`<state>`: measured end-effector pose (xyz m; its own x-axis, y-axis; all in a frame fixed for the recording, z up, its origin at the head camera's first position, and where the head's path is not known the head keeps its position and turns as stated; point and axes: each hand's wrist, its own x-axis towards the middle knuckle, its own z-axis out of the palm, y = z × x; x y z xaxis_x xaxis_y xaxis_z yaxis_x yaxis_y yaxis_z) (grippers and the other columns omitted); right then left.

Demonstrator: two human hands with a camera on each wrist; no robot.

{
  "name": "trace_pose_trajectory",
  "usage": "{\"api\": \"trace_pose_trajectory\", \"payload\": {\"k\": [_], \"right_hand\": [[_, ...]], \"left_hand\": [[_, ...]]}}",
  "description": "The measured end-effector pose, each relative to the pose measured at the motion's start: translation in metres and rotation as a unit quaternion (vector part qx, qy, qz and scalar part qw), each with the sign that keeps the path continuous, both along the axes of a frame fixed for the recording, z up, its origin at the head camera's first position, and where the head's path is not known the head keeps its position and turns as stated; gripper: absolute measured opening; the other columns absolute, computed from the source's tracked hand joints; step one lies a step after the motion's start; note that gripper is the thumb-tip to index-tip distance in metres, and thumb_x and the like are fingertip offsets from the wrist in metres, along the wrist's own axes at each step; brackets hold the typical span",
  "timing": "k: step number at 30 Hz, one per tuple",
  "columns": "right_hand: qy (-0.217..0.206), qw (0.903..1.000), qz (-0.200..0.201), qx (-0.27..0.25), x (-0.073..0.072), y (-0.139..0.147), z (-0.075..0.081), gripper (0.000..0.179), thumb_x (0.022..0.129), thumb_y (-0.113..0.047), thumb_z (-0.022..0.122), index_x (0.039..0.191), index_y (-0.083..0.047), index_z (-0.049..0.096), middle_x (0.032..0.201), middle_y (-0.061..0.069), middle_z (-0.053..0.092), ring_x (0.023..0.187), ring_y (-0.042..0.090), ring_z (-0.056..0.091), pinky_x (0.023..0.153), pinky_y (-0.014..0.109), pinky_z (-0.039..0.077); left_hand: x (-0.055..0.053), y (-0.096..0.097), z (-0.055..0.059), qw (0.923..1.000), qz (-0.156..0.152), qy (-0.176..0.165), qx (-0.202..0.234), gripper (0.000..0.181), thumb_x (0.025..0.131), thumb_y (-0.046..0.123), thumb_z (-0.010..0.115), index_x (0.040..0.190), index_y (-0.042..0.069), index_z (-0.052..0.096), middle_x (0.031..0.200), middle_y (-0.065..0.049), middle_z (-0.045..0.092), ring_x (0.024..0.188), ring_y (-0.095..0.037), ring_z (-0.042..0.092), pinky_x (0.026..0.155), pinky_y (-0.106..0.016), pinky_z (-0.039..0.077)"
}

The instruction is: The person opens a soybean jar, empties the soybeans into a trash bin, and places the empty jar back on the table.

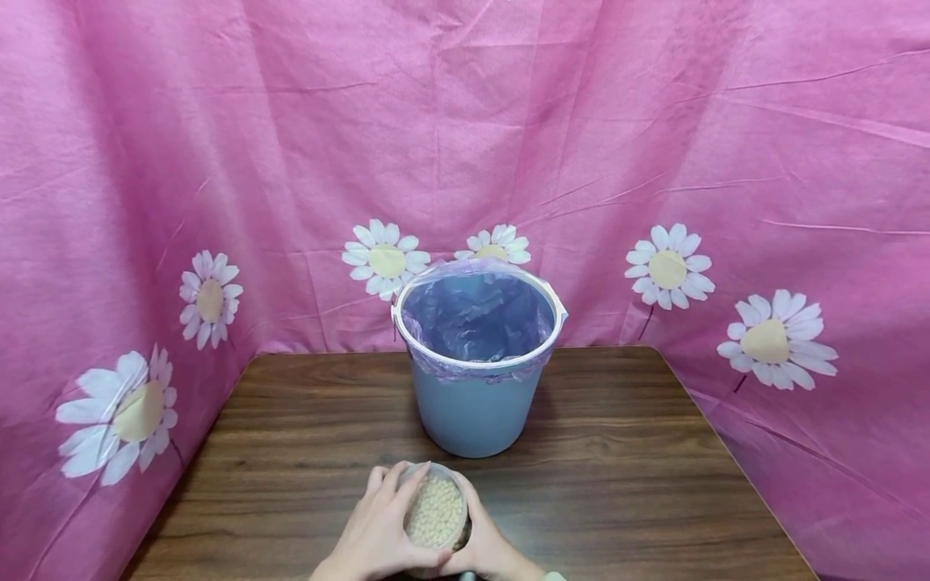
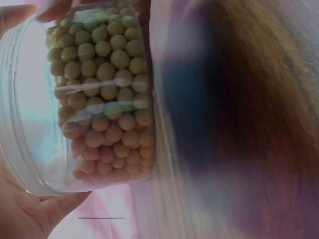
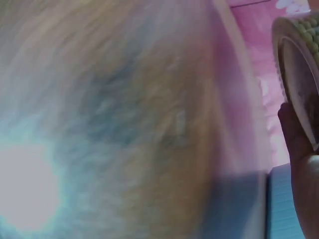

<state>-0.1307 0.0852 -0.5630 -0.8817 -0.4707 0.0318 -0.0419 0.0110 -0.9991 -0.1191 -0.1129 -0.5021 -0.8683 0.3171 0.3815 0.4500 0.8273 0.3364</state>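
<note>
A clear, open-topped plastic jar [image 1: 436,516] of small beige balls is held between both hands near the front of the table. My left hand [image 1: 374,528] grips its left side, fingers curved along the far rim and thumb across the near side. On the right, my right hand [image 1: 488,545] holds the jar's side and lower edge. The left wrist view shows the see-through wall [image 2: 37,114] and the balls [image 2: 104,99] filling its lower part. In the right wrist view the right hand [image 3: 304,174] supports the jar's round base [image 3: 299,84].
Beyond the jar, a light blue bucket [image 1: 472,415] with a white rim and a thin purple liner bag [image 1: 479,319] stands on the brown wooden table [image 1: 617,484]. A pink cloth [image 1: 291,161] printed with white daisies hangs behind and along both sides.
</note>
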Motion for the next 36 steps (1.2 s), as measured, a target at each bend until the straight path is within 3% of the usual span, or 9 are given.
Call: {"api": "trace_pose_trajectory", "payload": {"k": [4,15,22,29,32,36], "right_hand": [[0.002,0.9997,-0.023,-0.010,0.000,0.000,0.009,0.116,0.060,0.002,0.089,0.154,-0.018,0.024,0.152,0.015,0.037,0.130,0.007,0.043,0.105,0.017,0.035],[0.026,0.9980,-0.053,-0.022,0.005,0.002,0.020,0.117,0.058,0.003,0.089,0.154,-0.019,0.027,0.150,0.017,0.040,0.128,0.008,0.047,0.104,0.020,0.038],[0.075,0.9959,-0.050,-0.012,0.007,0.006,0.018,0.116,0.058,0.003,0.088,0.154,-0.007,0.024,0.149,0.027,0.039,0.126,0.004,0.047,0.103,0.020,0.039],[0.100,0.9930,-0.063,-0.010,0.009,0.000,0.019,0.114,0.059,-0.004,0.091,0.153,-0.014,0.027,0.148,0.020,0.043,0.126,0.010,0.050,0.102,0.024,0.043],[0.134,0.9828,-0.118,0.047,0.014,-0.005,0.020,0.114,0.057,-0.016,0.096,0.151,-0.015,0.031,0.145,0.015,0.047,0.125,0.012,0.052,0.100,0.026,0.046],[0.153,0.9589,-0.202,0.127,0.020,-0.012,0.022,0.116,0.051,-0.028,0.098,0.148,-0.016,0.036,0.142,0.009,0.050,0.122,0.011,0.053,0.098,0.029,0.048]], "left_hand": [[-0.001,0.003,0.006,0.9999,0.013,-0.001,0.009,0.109,0.049,0.076,0.079,0.141,0.022,0.054,0.128,0.001,0.057,0.101,-0.010,0.044,0.066,-0.026,0.048],[0.002,0.013,0.021,0.9978,0.041,-0.049,0.016,0.117,0.050,0.079,0.078,0.149,0.028,0.043,0.126,0.005,0.056,0.100,-0.010,0.044,0.062,-0.028,0.044],[0.005,0.015,0.023,0.9983,0.043,-0.038,0.012,0.120,0.051,0.080,0.078,0.151,0.026,0.040,0.121,0.006,0.059,0.099,-0.009,0.044,0.062,-0.027,0.044],[0.006,0.017,0.022,0.9969,0.056,-0.052,0.019,0.116,0.051,0.078,0.078,0.149,0.028,0.043,0.122,0.007,0.058,0.099,-0.010,0.043,0.062,-0.028,0.043],[0.004,0.022,0.020,0.9940,0.072,-0.076,0.032,0.111,0.051,0.078,0.077,0.145,0.027,0.049,0.125,0.004,0.057,0.100,-0.012,0.043,0.062,-0.029,0.042],[0.003,0.030,0.020,0.9885,0.100,-0.100,0.053,0.110,0.051,0.078,0.077,0.143,0.024,0.052,0.128,-0.001,0.055,0.101,-0.015,0.043,0.063,-0.030,0.043]]}}
